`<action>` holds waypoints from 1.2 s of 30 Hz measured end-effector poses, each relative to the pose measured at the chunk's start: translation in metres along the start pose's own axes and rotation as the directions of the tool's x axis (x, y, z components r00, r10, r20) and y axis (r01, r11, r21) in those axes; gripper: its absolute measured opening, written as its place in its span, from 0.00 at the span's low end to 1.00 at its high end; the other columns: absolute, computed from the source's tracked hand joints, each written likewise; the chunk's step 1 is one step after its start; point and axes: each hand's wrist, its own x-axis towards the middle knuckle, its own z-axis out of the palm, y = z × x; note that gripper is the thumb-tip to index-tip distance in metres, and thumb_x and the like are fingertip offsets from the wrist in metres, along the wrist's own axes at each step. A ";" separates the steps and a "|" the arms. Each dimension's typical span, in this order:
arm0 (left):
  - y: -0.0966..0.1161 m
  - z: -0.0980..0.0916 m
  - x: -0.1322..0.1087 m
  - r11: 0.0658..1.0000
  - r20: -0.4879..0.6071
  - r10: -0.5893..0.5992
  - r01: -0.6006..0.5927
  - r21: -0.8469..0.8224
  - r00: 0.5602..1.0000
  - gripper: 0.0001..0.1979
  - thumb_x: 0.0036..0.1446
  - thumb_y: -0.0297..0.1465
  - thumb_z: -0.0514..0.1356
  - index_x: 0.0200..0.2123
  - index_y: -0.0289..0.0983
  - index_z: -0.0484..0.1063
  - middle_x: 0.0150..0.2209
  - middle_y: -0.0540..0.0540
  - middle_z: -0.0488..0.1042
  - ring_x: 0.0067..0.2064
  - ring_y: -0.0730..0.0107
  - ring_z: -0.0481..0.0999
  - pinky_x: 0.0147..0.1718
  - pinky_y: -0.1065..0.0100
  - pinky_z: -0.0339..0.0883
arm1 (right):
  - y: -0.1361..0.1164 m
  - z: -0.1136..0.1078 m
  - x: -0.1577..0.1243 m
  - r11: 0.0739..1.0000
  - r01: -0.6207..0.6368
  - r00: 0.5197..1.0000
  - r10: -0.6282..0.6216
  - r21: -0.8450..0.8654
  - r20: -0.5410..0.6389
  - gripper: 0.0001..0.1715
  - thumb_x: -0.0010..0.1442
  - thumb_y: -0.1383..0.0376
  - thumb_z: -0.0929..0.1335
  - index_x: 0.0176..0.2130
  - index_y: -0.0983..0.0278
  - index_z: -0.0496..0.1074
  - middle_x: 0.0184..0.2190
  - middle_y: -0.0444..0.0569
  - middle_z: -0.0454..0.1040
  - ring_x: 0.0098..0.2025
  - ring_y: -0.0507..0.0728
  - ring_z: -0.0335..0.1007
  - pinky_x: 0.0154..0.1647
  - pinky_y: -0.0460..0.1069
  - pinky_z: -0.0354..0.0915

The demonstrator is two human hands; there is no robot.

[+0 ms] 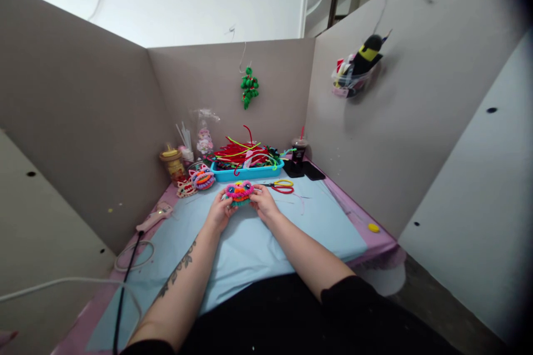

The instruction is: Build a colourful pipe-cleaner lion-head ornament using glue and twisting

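Observation:
Between my two hands is a fuzzy pipe-cleaner figure (pixel 239 193), pink on top with two dark eyes, a yellow bit, an orange middle and a teal lower part. My left hand (pixel 220 209) grips its left side, fingers closed. On the opposite side my right hand (pixel 265 203) pinches its edge. The figure is held a little above the light blue cloth (pixel 250 255). Just beyond my right hand lie scissors (pixel 283 186) with red and yellow handles. Further back, a blue tray (pixel 247 173) holds a heap of red, green and other pipe cleaners (pixel 241 153).
Finished-looking fuzzy figures (pixel 202 177) sit left of the tray, near a brown cup (pixel 173 165). A pink glue gun (pixel 155 216) with a black cord lies at left. At right are dark phones (pixel 313 170), a drink cup (pixel 298 150) and a yellow disc (pixel 373 228). Grey partitions enclose the table.

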 end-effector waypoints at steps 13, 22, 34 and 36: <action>0.000 0.000 0.000 1.000 0.002 0.020 -0.020 0.017 1.000 0.23 0.42 0.20 0.62 0.44 0.37 0.66 0.34 0.46 0.76 0.33 0.69 0.77 0.29 0.71 0.71 | 0.002 -0.003 0.003 0.999 0.017 0.999 -0.018 0.028 0.035 0.25 0.34 0.74 0.70 0.35 0.60 0.62 0.27 0.39 0.73 0.27 0.53 0.69 0.24 0.45 0.62; -0.001 -0.002 0.003 1.000 -0.010 0.023 -0.023 0.006 1.000 0.24 0.42 0.21 0.63 0.45 0.37 0.66 0.34 0.46 0.76 0.30 0.70 0.77 0.25 0.74 0.69 | 0.004 -0.001 0.002 1.000 0.008 1.000 -0.009 0.023 0.018 0.26 0.33 0.74 0.70 0.35 0.61 0.63 0.25 0.39 0.73 0.26 0.53 0.69 0.24 0.45 0.61; -0.002 -0.002 0.002 1.000 -0.013 0.021 -0.021 -0.016 1.000 0.21 0.45 0.22 0.62 0.45 0.37 0.67 0.35 0.45 0.76 0.32 0.70 0.76 0.27 0.72 0.71 | 0.006 -0.002 0.003 0.999 -0.025 1.000 0.024 -0.021 -0.018 0.24 0.34 0.73 0.70 0.34 0.61 0.63 0.24 0.38 0.73 0.26 0.52 0.69 0.24 0.44 0.62; -0.002 -0.002 0.002 1.000 -0.016 0.015 -0.016 -0.019 1.000 0.20 0.45 0.21 0.62 0.44 0.36 0.67 0.35 0.45 0.76 0.31 0.70 0.76 0.28 0.72 0.71 | 0.005 -0.002 0.003 0.999 -0.034 0.999 0.034 -0.027 -0.021 0.23 0.34 0.73 0.70 0.34 0.61 0.63 0.24 0.38 0.73 0.25 0.51 0.68 0.23 0.44 0.61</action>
